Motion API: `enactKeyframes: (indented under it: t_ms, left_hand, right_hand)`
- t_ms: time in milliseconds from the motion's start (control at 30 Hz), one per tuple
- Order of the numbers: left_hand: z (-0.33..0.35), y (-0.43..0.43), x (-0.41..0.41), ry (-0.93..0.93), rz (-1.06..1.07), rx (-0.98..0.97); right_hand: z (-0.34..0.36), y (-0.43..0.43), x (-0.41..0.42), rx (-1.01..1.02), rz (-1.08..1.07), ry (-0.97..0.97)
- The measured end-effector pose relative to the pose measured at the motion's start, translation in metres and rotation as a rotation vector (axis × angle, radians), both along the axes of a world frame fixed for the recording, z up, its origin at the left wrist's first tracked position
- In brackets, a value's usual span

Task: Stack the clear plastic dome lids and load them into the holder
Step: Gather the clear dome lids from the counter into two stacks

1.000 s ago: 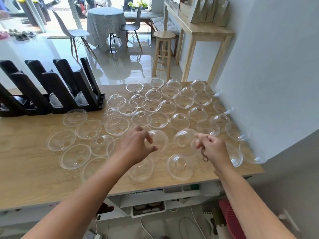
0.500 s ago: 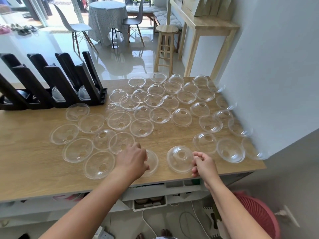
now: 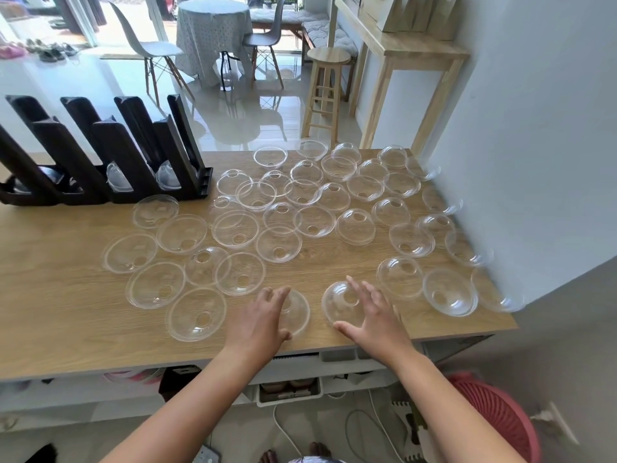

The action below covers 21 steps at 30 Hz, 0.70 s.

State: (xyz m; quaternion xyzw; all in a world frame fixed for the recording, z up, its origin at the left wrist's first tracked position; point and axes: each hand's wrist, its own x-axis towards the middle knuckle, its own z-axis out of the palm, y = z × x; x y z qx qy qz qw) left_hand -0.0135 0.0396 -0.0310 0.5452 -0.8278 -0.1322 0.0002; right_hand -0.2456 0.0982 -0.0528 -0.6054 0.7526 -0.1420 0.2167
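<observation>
Dome lids [image 3: 235, 228] lie scattered across the table [image 3: 50, 312] — dozens of them, clear, beside the black holder [image 3: 100, 155] at far left. My left grip [image 3: 263, 315] and right grip [image 3: 370, 315] are both released, fingers spread, each over a lid near the front edge.

You are standing in what is looking like a small café, clear dome lids [image 3: 235, 228] covering the bench [image 3: 66, 315] beside a black holder [image 3: 110, 152], a cloth-draped table [image 3: 213, 31] and chairs [image 3: 152, 50] sitting beyond, a wooden stool [image 3: 329, 58] standing on glossy tiles [image 3: 240, 121].
</observation>
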Motion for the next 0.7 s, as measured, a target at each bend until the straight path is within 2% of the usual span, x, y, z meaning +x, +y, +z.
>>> enactKeyframes:
  t_ms: [300,400,467,533,567,700]
  left_hand:
    - [-0.003,0.008,0.009,0.103,0.051,-0.037]
    - [0.013,0.018,0.017,0.172,0.041,-0.133]
    - [0.027,0.022,0.03,0.229,0.053,-0.307]
    - [0.033,0.023,0.05,0.191,0.123,-0.426]
    - [0.033,0.024,0.062,0.151,0.175,-0.427]
    - [0.02,0.027,0.099,-0.037,0.3,-0.29]
  right_hand:
    - [0.004,-0.007,0.009,-0.06,-0.017,0.114]
    - [0.019,-0.016,0.019,-0.264,-0.005,0.082]
    - [0.03,-0.03,0.034,-0.395,0.065,0.059]
    - [0.039,-0.045,0.054,-0.445,0.147,0.046]
    - [0.043,-0.052,0.066,-0.449,0.196,0.059]
    - [0.042,-0.079,0.115,-0.342,0.452,0.192]
